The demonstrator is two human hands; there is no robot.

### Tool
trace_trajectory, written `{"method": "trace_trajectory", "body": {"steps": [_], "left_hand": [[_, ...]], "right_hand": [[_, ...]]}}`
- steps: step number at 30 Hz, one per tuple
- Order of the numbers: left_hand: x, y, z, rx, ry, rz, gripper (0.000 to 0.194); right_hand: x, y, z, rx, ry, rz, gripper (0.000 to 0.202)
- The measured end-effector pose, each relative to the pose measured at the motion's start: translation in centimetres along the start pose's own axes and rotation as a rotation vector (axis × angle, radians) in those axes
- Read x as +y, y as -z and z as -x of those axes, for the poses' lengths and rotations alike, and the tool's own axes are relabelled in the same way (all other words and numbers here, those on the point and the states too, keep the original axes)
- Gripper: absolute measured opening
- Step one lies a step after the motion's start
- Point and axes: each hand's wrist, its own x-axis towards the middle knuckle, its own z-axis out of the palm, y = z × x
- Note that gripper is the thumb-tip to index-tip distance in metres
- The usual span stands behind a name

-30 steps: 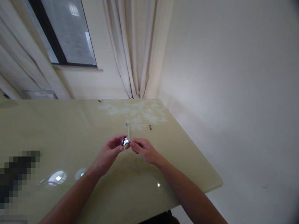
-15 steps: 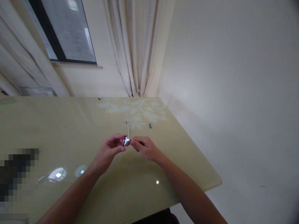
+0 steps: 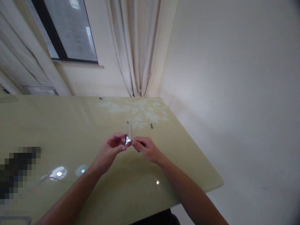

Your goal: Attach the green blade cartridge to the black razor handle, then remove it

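Observation:
Between my hands, above the table, is a small razor [image 3: 127, 141] with a shiny silver head and a dark edge facing left. My left hand [image 3: 110, 149] grips that head, thumb below and fingers above. From the other side, my right hand [image 3: 147, 149] pinches the narrow end with thumb and forefinger; its remaining fingers are curled, and most of the handle is hidden in them. Just beyond the hands a thin white stick [image 3: 129, 129] with a greyish tip lies on the tabletop. A small dark, oblong piece [image 3: 152, 126] rests to its right.
The glossy, pale green table [image 3: 187, 168] has a white floral pattern near its far corner. A tiny dark piece [image 3: 100, 98] lies by the far edge. At left is a pixelated dark area [image 3: 16, 175]. Curtains [image 3: 136, 47] and a wall [image 3: 234, 93] stand beyond.
The view has shifted very slightly. Both hands keep their hold on the razor, which appears turned a little; nothing on the table has moved.

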Motion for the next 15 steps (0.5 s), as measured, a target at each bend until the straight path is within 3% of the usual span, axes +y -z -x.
{"method": "trace_trajectory", "body": {"steps": [15], "left_hand": [[-0.6,0.55,-0.11,-0.025,-0.061,-0.015,0.043]], "right_hand": [[0.02,0.05,0.0,0.006,0.024,0.034,0.046]]}}
